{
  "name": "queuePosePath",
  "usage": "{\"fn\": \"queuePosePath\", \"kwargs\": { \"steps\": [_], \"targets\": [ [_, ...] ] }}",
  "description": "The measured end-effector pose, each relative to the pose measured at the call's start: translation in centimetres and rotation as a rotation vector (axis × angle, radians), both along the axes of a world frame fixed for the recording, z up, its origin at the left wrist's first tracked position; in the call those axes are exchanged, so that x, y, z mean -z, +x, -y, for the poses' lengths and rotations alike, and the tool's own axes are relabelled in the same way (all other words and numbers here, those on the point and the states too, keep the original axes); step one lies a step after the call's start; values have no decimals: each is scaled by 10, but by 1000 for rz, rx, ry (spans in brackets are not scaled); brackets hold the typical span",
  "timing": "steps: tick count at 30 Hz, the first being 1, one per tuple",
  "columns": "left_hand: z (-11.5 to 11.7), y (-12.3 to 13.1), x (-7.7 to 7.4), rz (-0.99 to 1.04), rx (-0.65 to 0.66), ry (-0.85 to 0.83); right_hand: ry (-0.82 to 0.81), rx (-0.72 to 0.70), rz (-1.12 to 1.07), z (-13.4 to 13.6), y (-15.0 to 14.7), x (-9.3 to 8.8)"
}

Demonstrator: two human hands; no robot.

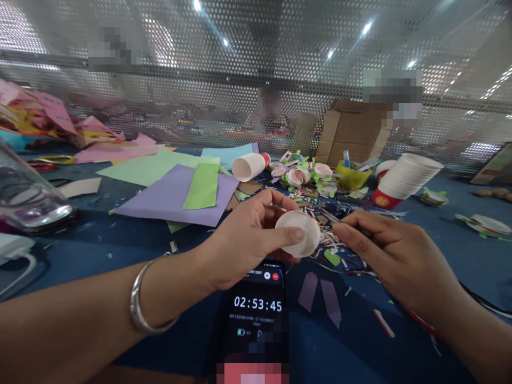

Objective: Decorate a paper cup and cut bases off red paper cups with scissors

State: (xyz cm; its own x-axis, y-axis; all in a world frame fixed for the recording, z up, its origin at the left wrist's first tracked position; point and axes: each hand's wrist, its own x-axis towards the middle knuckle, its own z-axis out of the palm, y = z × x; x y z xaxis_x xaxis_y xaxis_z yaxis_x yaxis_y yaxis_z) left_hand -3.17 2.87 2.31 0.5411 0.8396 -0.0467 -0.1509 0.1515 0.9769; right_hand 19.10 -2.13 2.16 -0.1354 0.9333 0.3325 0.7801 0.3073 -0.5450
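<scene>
My left hand [244, 234] pinches a cut-off paper cup base [310, 237], a shallow white round piece, with the thumb pressed inside it. Just to the right, my right hand [388, 253] is closed, thumb against the fingers. A thin greyish tip [328, 215] pokes out from its fingers toward the cup base, apart from it; its kind is unclear. Below the hands lie two purple paper strips [331, 303], each with a shaped end. A green paper scrap [332, 257] rests among shredded paper trimmings [352, 261] between the hands.
A phone [256, 325] showing a timer lies in front of me. Purple [172, 200] and green paper sheets spread left. Behind are a tipped paper cup [248, 168], several small paper crafts [298, 176], a yellow container [352, 176] and leaning stacked cups [408, 181]. Scissors [52, 160] lie far left.
</scene>
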Motion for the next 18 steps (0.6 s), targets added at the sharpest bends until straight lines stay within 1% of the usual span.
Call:
{"fn": "queuePosePath", "kwargs": {
  "steps": [2,6,8,11,18],
  "targets": [
    [-1,0,2,-48,-13,101,-19,5,-31,0,-1,-1],
    [0,-2,3,-194,-62,306,-81,-17,-178,-2,-5,0],
    [2,-3,3,-234,-74,371,-113,-34,-206,-3,-7,1],
    [4,-4,2,-252,-105,431,-135,-53,-172,-3,-9,1],
    [5,-3,1,-289,-207,522,-52,-30,-22,3,-8,4]
  ]
}}
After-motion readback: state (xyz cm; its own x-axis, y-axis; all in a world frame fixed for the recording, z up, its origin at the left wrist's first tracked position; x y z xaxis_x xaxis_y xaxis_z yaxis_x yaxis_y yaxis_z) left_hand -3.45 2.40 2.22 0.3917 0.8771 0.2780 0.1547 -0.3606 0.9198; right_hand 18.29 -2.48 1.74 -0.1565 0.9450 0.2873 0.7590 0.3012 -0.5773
